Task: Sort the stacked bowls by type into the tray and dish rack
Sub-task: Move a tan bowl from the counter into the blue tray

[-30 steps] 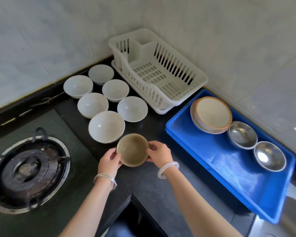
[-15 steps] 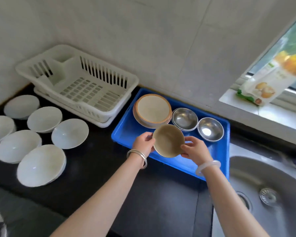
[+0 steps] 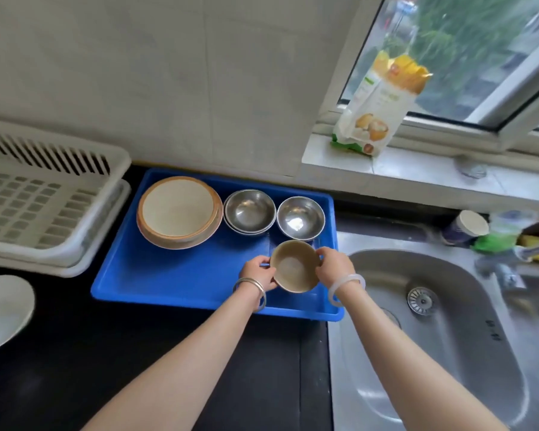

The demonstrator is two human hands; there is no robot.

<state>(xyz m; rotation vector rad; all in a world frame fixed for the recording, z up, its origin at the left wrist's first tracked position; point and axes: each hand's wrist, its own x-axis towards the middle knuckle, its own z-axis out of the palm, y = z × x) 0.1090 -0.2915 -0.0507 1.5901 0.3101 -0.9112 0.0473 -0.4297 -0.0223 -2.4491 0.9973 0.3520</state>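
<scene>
1. Brown ceramic bowl (image 3: 294,265): upright, held over the right front part of the blue plastic tray (image 3: 181,278); whether its base touches the tray floor cannot be told.
2. Left hand (image 3: 257,275): fingers clamped on the bowl's left rim and wall; two metal bangles (image 3: 252,286) circle the wrist.
3. Right hand (image 3: 333,265): fingers clamped on the bowl's right rim; a pale translucent bangle (image 3: 346,289) circles the wrist.
4. Stack of tan plates (image 3: 178,211): in the tray's rear left corner, cream centre, orange-brown rim.
5. Nested steel bowls (image 3: 249,211): just right of the plates, along the tray's rear wall.
6. Single steel bowl (image 3: 300,217): in the rear right corner, just behind the held bowl and nearest to it.
7. White dish rack (image 3: 41,194): on its drip tray, left of the blue tray; no dishes in the visible part.
8. White bowl (image 3: 3,311): at the left edge on the black bench (image 3: 106,353), partly cut off.
9. Steel sink (image 3: 442,337): directly right of the tray, with a drain strainer (image 3: 422,301).
10. Windowsill (image 3: 417,172): carries a yellow-and-white food bag (image 3: 378,104), standing against the window frame.
11. Sink rear ledge: a small white-capped container (image 3: 467,227) and green and yellow cleaning items (image 3: 504,241), blurred.
</scene>
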